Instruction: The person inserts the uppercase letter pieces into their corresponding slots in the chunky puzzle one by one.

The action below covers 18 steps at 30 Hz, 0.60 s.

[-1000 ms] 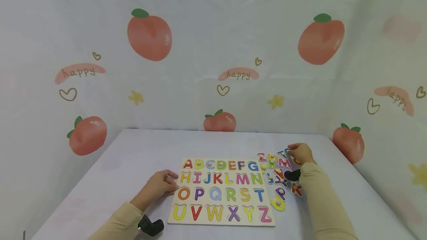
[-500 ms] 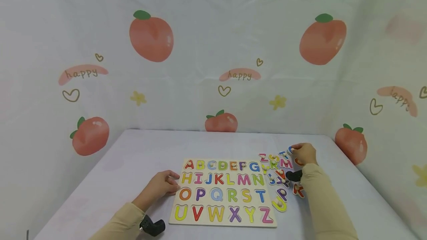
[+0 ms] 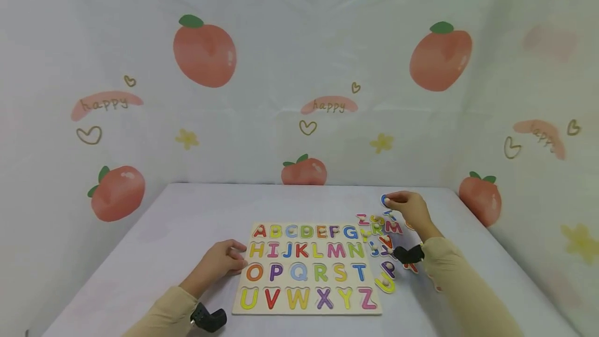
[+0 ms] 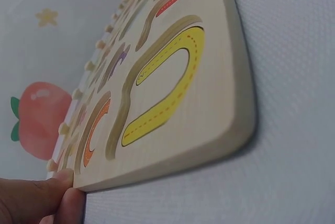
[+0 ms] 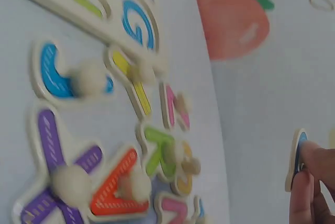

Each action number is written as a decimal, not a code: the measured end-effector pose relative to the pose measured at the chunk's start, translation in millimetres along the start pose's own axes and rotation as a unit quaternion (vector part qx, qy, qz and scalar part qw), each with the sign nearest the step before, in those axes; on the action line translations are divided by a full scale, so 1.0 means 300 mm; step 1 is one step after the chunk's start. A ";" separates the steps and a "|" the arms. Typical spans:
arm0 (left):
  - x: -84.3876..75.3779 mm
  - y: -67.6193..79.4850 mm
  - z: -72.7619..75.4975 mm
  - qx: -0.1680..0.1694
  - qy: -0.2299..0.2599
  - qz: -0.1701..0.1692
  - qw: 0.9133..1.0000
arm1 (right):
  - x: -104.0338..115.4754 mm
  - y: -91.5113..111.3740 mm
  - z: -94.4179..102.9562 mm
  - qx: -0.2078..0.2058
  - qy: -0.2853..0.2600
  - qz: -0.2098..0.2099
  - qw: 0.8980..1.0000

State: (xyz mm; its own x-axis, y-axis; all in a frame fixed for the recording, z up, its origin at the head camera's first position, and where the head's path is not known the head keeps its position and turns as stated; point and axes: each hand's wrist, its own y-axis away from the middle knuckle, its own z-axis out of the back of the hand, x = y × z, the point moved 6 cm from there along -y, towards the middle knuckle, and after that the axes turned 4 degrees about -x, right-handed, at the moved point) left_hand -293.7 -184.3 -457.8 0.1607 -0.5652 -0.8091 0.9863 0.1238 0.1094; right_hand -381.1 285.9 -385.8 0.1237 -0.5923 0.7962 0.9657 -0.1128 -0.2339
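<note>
A wooden alphabet puzzle board (image 3: 304, 312) lies on the table, with knobbed letters seated from A (image 3: 259, 231) to F (image 3: 334, 231). My left hand (image 3: 222, 260) holds its left edge; the left wrist view shows thumb and finger at the board's side near the orange O (image 4: 97, 132). Beyond the back right corner, my right hand (image 3: 412, 211) pinches a blue letter piece (image 3: 385, 201), raised over the table. In the right wrist view that letter piece (image 5: 297, 156) is seen nearly edge-on, so its shape is partly hidden.
Loose knobbed letters lie right of the board, among them a pink M (image 3: 393, 227), a red V (image 5: 120, 187), a purple P (image 3: 388, 269) and a yellow U (image 3: 385, 283). Some overlap. A printed curtain (image 3: 262, 134) stands behind the table.
My right hand has lifted the blue letter piece from the back of the loose letters and moved it left and up. My left hand keeps its place at the board's edge.
</note>
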 end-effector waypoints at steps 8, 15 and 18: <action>-0.001 0.000 0.006 0.002 0.001 -0.003 1.000 | 0.063 0.070 -0.123 0.051 -0.003 0.007 0.999; 0.000 -0.003 0.006 0.001 -0.003 -0.008 1.000 | 0.075 0.099 -0.229 0.079 0.005 -0.008 0.997; 0.002 -0.004 0.004 0.002 -0.002 -0.006 1.000 | 0.069 0.107 -0.261 0.083 0.012 -0.027 0.996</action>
State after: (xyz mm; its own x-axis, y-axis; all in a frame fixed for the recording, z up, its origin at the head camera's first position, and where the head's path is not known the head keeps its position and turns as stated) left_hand -294.9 -185.6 -457.8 0.1489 -0.5701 -0.8080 0.9883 0.1140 0.1017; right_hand -365.3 207.7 -420.5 0.0671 -0.6079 0.7912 0.9955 -0.0129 -0.0943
